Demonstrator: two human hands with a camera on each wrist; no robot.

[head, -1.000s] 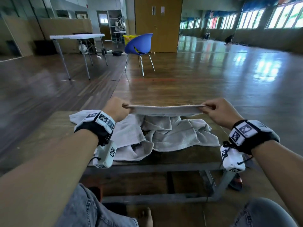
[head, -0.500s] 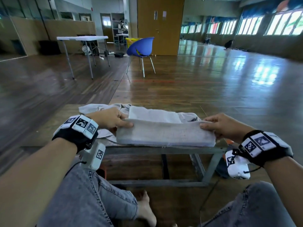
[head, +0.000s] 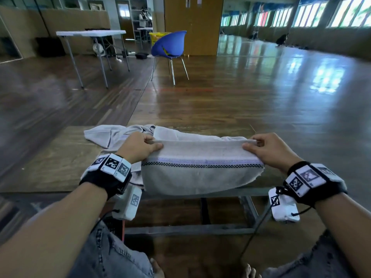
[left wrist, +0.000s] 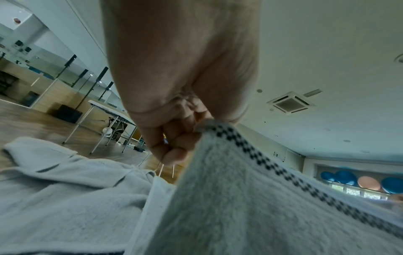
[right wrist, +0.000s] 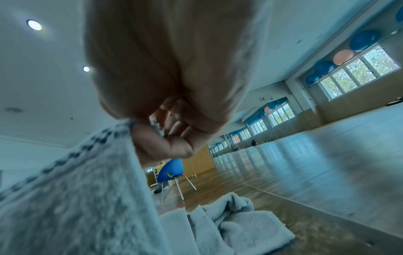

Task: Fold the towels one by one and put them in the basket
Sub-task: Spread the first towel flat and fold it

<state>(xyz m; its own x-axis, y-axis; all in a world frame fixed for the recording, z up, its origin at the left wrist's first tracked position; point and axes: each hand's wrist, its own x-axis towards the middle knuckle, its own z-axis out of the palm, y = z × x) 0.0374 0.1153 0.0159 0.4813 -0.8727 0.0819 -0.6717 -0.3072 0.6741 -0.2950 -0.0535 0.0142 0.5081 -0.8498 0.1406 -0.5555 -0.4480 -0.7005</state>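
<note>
Half a second ago the towel [head: 200, 173] lay doubled on the bench [head: 60, 161] at lower centre; now both hands hold its top edge up so it hangs, a fold still underway. The left hand [head: 138, 147] and right hand [head: 269, 149] pinch its corners, fingers [left wrist: 174, 151] curled tight. No basket shows for certain.

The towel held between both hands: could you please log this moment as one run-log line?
step: folding | left hand: pinches towel left end | right hand: pinches right end | other towels: on table
</note>
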